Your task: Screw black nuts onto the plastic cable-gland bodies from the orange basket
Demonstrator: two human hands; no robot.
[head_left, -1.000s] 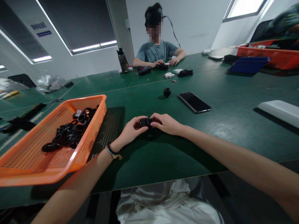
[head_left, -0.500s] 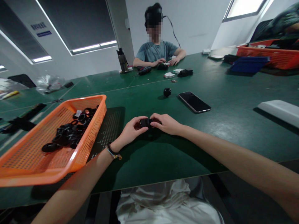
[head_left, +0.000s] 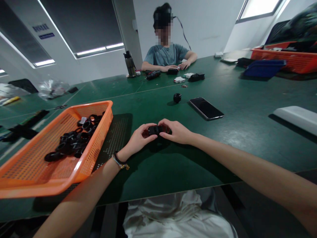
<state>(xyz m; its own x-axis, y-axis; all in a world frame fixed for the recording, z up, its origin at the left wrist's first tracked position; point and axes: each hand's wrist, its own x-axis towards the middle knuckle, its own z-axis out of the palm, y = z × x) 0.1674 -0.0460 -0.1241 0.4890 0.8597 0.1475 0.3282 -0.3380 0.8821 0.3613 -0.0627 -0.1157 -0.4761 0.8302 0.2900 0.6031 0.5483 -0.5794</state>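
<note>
Between both hands, just above the green table (head_left: 188,172), is a small black plastic part (head_left: 154,130). My left hand (head_left: 140,137) is closed round its left end, thumb below and fingers above. My right hand (head_left: 177,132) pinches the right end with thumb and fingertips, and some dark material shows inside its curl. Much of the part is covered by my fingers, so its exact kind is unclear. Left of my hands stands an orange basket (head_left: 105,132) with several black ring-shaped parts (head_left: 74,140) piled in it. Beyond my hands sits a round black part (head_left: 177,98).
A phone (head_left: 206,108) lies beyond my right hand. At the right edge is a long white object (head_left: 297,117). Across the table a person (head_left: 167,54) handles small parts, near a bottle (head_left: 130,64) and a power tool (head_left: 153,75). Blue (head_left: 264,68) and red-orange (head_left: 302,61) bins stand far right.
My right hand's fingers have curled and opened slightly around the part, showing more dark material inside. My left hand stays in place. The person opposite has shifted a hand slightly.
</note>
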